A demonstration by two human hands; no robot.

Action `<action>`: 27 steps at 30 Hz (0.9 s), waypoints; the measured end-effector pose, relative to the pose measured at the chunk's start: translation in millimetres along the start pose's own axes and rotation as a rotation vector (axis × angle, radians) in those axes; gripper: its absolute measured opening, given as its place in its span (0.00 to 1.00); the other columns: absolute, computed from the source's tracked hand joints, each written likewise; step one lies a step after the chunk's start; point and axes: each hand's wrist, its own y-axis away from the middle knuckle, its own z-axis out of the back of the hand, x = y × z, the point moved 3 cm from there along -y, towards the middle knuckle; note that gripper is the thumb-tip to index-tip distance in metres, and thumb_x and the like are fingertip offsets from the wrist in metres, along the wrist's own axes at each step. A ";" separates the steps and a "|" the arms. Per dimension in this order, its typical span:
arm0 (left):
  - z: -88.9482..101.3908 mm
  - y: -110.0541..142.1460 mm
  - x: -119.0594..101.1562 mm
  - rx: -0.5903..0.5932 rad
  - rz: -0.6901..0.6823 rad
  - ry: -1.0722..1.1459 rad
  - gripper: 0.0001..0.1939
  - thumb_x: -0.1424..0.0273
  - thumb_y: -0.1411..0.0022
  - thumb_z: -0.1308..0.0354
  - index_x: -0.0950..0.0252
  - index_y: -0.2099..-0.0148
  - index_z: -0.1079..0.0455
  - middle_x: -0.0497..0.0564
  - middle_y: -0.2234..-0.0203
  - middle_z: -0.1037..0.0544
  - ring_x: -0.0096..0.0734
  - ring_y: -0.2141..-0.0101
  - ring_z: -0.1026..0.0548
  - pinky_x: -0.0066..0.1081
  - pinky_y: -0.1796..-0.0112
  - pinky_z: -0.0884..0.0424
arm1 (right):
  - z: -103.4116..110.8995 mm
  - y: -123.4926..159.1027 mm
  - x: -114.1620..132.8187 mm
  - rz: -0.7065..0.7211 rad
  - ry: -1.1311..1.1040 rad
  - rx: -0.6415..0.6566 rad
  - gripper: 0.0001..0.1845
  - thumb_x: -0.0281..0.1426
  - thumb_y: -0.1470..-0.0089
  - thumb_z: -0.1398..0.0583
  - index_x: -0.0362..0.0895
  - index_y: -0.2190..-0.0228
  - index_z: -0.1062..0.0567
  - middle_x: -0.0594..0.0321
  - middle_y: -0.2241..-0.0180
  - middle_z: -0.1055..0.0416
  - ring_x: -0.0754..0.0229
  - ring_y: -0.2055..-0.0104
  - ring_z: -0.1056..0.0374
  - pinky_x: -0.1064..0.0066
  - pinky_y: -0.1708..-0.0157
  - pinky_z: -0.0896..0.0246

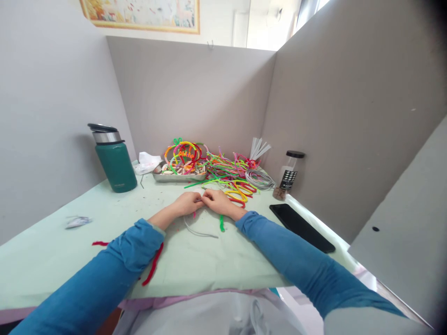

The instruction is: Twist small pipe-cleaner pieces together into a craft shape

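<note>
My left hand [188, 204] and my right hand [217, 202] meet over the middle of the table, both with fingers pinched together. A thin grey wire [200, 234] curves down from under my left hand onto the cloth; its upper end is hidden there. What sits between the fingertips is too small to make out. A bit of pink pipe cleaner [194, 215] shows just below my left hand. Under my right wrist lies a short green pipe cleaner [222, 224]. A red pipe cleaner [152, 264] lies beside my left sleeve, and another red end [100, 243] pokes out on its other side.
Behind my hands stand a metal tray [179, 177] bearing a looped pipe-cleaner piece [185, 153], a heap of pipe cleaners [226, 165] and a wire coil [260, 179]. A green bottle [117, 165] is left; a jar [288, 177] and black phone [302, 227] are right. Grey partitions [192, 93] enclose the table.
</note>
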 end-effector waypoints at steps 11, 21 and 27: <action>-0.2 0.1 0.4 0.000 0.000 -0.005 0.15 0.61 0.40 0.51 0.66 0.64 0.28 0.52 0.69 0.21 0.32 0.68 0.27 0.26 0.69 0.38 | -0.4 0.5 -0.5 0.007 -0.001 -0.003 0.09 0.32 0.44 0.45 0.42 0.71 0.27 0.63 0.72 0.28 0.65 0.72 0.37 0.75 0.72 0.50; 0.7 0.4 -1.4 0.003 0.000 -0.011 0.15 0.61 0.40 0.51 0.66 0.65 0.28 0.52 0.70 0.21 0.32 0.69 0.27 0.26 0.69 0.38 | 0.7 1.5 2.2 0.000 0.010 0.010 0.08 0.31 0.44 0.45 0.42 0.70 0.27 0.62 0.72 0.27 0.65 0.71 0.36 0.74 0.71 0.49; -0.7 -1.0 1.4 0.000 -0.006 -0.021 0.15 0.61 0.41 0.51 0.65 0.64 0.28 0.51 0.69 0.21 0.32 0.68 0.27 0.26 0.68 0.37 | -0.1 1.3 0.7 -0.003 0.008 0.011 0.08 0.31 0.44 0.45 0.42 0.70 0.27 0.62 0.72 0.27 0.65 0.71 0.37 0.74 0.71 0.49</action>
